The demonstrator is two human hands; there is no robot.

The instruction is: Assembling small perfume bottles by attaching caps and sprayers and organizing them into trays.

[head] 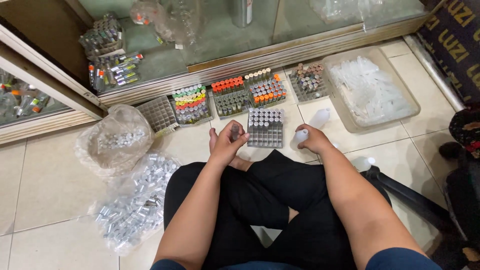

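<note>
Now both hands hold small items: left hand (227, 142) a vial (235, 132), right hand (312, 140) a bottle (301, 135).

Both forearms are seen bare to above the elbow. Short blue sleeve edges are seen at the bottom of the frame on both arms. Black trousers are worn, loose and creased over the knees. No rings, watch or gloves are seen on left hand (227, 141) or right hand (315, 140).

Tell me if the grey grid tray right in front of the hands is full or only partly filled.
Partly filled. The grid tray has silver-capped vials in its far rows; the near rows show empty cells.
</note>
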